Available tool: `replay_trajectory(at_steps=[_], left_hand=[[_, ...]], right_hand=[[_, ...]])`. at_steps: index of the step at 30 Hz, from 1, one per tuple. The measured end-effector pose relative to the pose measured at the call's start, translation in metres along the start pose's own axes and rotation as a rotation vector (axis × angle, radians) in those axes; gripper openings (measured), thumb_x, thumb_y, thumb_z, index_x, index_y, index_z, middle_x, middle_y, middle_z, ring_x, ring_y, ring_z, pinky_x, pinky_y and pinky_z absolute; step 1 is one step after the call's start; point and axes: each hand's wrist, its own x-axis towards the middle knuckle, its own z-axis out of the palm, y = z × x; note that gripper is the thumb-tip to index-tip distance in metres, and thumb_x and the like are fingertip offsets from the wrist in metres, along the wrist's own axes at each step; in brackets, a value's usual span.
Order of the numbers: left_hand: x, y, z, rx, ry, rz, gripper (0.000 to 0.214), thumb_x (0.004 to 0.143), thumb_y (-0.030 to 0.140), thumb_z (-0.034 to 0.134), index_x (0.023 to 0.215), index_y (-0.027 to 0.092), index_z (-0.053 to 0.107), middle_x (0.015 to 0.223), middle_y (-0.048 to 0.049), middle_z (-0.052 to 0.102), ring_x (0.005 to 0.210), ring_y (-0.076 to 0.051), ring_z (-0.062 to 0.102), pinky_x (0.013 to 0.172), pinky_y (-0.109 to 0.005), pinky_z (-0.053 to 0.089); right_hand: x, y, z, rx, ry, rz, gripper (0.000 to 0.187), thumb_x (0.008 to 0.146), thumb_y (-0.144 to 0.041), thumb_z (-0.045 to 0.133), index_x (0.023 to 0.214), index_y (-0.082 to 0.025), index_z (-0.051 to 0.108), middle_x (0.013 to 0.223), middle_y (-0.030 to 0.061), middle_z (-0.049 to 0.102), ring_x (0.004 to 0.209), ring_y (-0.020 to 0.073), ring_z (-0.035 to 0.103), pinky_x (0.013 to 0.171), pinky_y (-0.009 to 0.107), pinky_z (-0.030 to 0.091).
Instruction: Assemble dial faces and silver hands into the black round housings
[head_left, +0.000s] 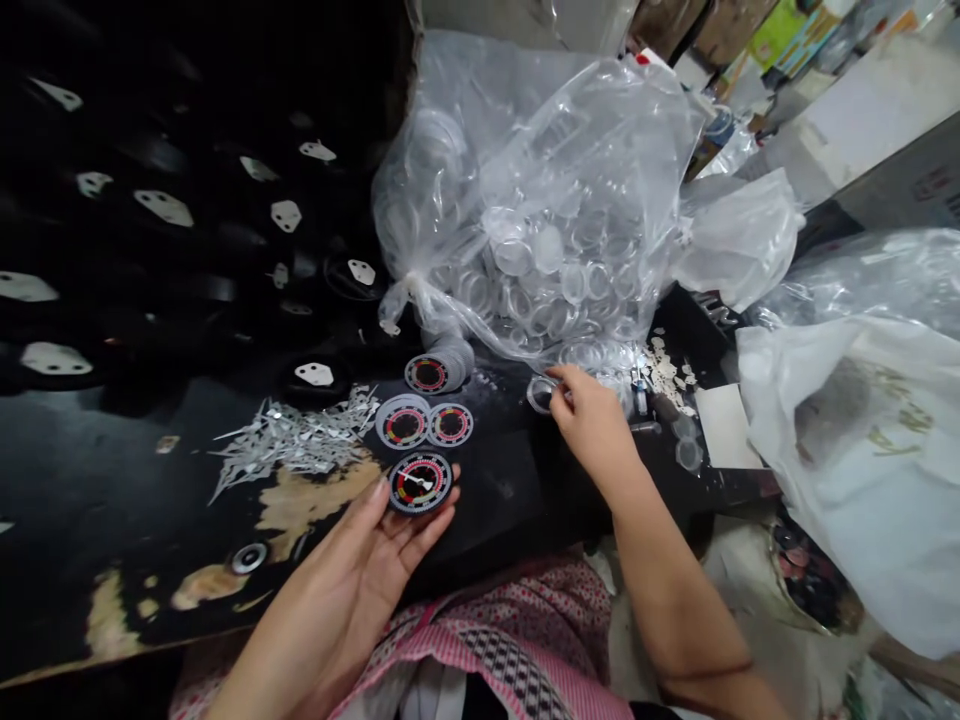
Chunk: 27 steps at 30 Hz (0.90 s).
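Note:
My left hand (360,560) holds a round gauge dial (420,482) with a white needle and red and black markings, fingers cupped under it above the black table's front edge. My right hand (592,420) reaches forward and pinches a clear plastic ring lens (540,393) at the foot of a big clear plastic bag (547,200) full of such rings. Two more dials (424,424) lie flat side by side just beyond my left hand, and a small stack of dials (435,372) lies behind them.
A heap of thin silver needles (292,440) lies left of the dials. Black gauge housings with white tabs (225,230) fill the back left. White paper bits (667,375), a white card (724,425) and more plastic bags (862,450) sit at right.

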Motion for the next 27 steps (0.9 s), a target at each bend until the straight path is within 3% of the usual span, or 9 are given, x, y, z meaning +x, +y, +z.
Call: replay_trajectory(at_steps=[5,9,11,14,16,19,22,24,27], left_hand=[[0.003,-0.002,-0.003,0.008,-0.005,0.005,0.027,0.093,0.027,0.059,0.111,0.011,0.071,0.112,-0.0172,0.076,0.1,-0.026,0.074,0.086,-0.036,0.062],[0.003,-0.003,-0.002,0.01,0.013,-0.002,0.026,0.093,0.026,0.058,0.11,0.012,0.072,0.112,-0.0152,0.077,0.1,-0.025,0.074,0.085,-0.036,0.063],[0.001,-0.001,0.003,-0.025,0.017,-0.006,0.025,0.095,0.027,0.056,0.107,0.014,0.073,0.109,-0.0134,0.078,0.098,-0.024,0.075,0.084,-0.034,0.063],[-0.004,0.004,0.012,-0.1,-0.002,-0.009,0.031,0.099,0.034,0.049,0.107,0.017,0.073,0.107,-0.0111,0.079,0.1,-0.022,0.075,0.087,-0.033,0.062],[-0.006,0.007,0.016,-0.124,-0.013,0.005,0.033,0.101,0.035,0.046,0.112,0.019,0.072,0.108,-0.0097,0.079,0.102,-0.021,0.074,0.092,-0.035,0.06],[-0.007,0.008,0.013,-0.109,-0.019,0.041,0.031,0.101,0.032,0.047,0.114,0.018,0.071,0.11,-0.0102,0.078,0.103,-0.021,0.074,0.097,-0.037,0.057],[-0.006,0.006,0.005,-0.061,-0.022,0.106,0.023,0.097,0.032,0.055,0.109,0.019,0.072,0.11,-0.0083,0.077,0.104,-0.021,0.073,0.096,-0.035,0.057],[-0.007,0.003,0.001,-0.018,-0.053,0.16,0.022,0.092,0.036,0.064,0.106,0.021,0.073,0.11,-0.0065,0.077,0.103,-0.021,0.073,0.094,-0.034,0.058],[-0.006,-0.002,-0.001,0.063,-0.104,0.211,0.029,0.081,0.039,0.076,0.106,0.024,0.075,0.119,-0.0057,0.075,0.108,-0.022,0.071,0.09,-0.03,0.058]], right_hand=[[-0.003,0.002,0.008,-0.012,-0.008,-0.006,0.023,0.092,-0.032,0.063,0.11,-0.019,0.065,0.113,0.0103,0.062,0.086,0.0218,0.065,0.079,0.037,0.051],[-0.009,-0.004,0.007,-0.032,-0.054,-0.035,0.006,0.09,-0.023,0.064,0.087,-0.019,0.064,0.098,0.0063,0.059,0.087,0.0211,0.062,0.082,0.036,0.05],[-0.018,-0.015,0.006,0.095,-0.087,-0.118,0.008,0.092,-0.022,0.062,0.084,-0.02,0.062,0.096,0.0036,0.059,0.09,0.0179,0.061,0.084,0.031,0.05],[-0.038,-0.038,0.009,0.442,-0.217,-0.306,0.006,0.094,-0.026,0.061,0.091,-0.021,0.06,0.103,0.003,0.06,0.093,0.0141,0.061,0.082,0.026,0.051],[-0.048,-0.05,0.013,0.536,-0.281,-0.339,0.01,0.093,-0.027,0.063,0.1,-0.022,0.059,0.11,0.0048,0.061,0.091,0.0146,0.062,0.081,0.028,0.053],[-0.053,-0.059,0.018,0.517,-0.219,-0.261,0.017,0.094,-0.022,0.058,0.111,-0.021,0.059,0.109,0.0068,0.065,0.093,0.0184,0.064,0.087,0.036,0.053],[-0.051,-0.064,0.02,0.674,-0.165,-0.226,0.021,0.098,-0.022,0.051,0.116,-0.021,0.063,0.101,0.0048,0.069,0.098,0.0178,0.066,0.091,0.034,0.053],[-0.05,-0.069,0.02,0.73,-0.155,-0.29,0.026,0.099,-0.023,0.051,0.121,-0.021,0.065,0.103,0.0052,0.067,0.1,0.0164,0.066,0.092,0.032,0.053],[-0.05,-0.076,0.022,0.627,-0.132,-0.404,0.031,0.097,-0.019,0.051,0.124,-0.022,0.067,0.116,0.0084,0.059,0.103,0.0159,0.063,0.094,0.032,0.052]])
